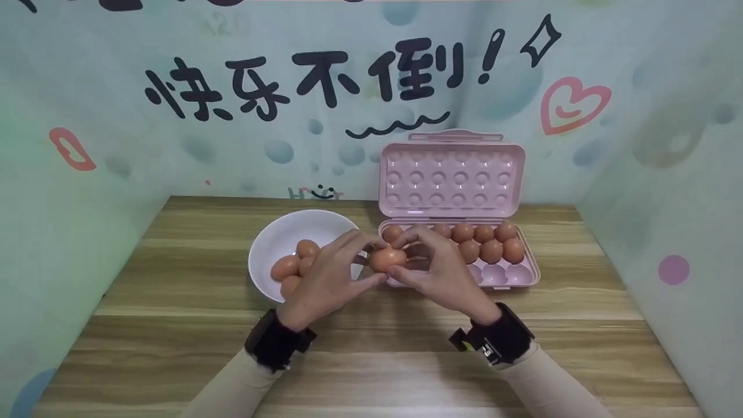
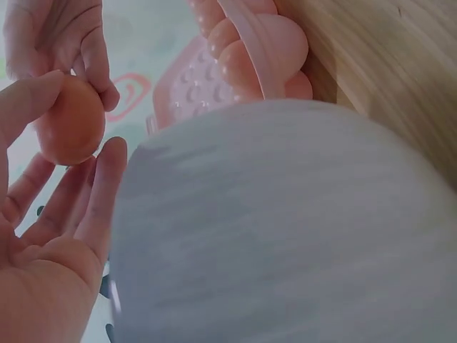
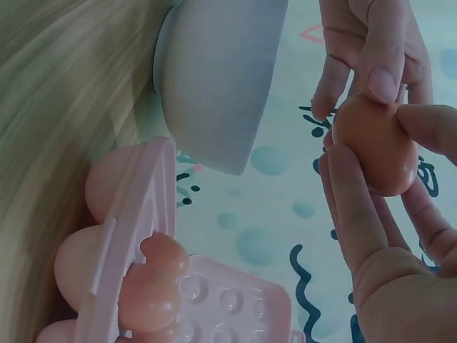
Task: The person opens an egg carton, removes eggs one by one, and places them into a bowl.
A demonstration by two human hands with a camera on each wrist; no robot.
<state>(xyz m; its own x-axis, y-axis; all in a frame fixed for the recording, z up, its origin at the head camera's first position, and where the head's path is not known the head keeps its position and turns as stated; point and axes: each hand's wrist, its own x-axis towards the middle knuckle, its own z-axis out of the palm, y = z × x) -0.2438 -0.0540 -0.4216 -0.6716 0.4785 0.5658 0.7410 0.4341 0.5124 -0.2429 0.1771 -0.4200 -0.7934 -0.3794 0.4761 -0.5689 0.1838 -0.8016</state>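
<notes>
A brown egg [image 1: 388, 259] is held up between the two hands, in front of the pink egg carton [image 1: 531, 278]. My left hand [image 1: 325, 270] pinches its left end between thumb and fingertips. From the other side my right hand [image 1: 446, 271] grips the same egg, its thumb and fingers bent around it. Both wrist views show the egg [image 2: 71, 121] [image 3: 376, 146] with fingertips of both hands on its shell. The left hand overlaps the white bowl [image 1: 261, 249], where several brown eggs [image 1: 285, 268] lie. Brown eggs [image 1: 491, 251] also sit in the carton's back rows, partly hidden by the right hand.
The carton's pink lid [image 1: 453, 200] stands upright behind its tray. Bowl and carton are side by side on the wooden table [image 1: 186, 325]. A printed cloth [image 1: 232, 151] hangs at the back and both sides.
</notes>
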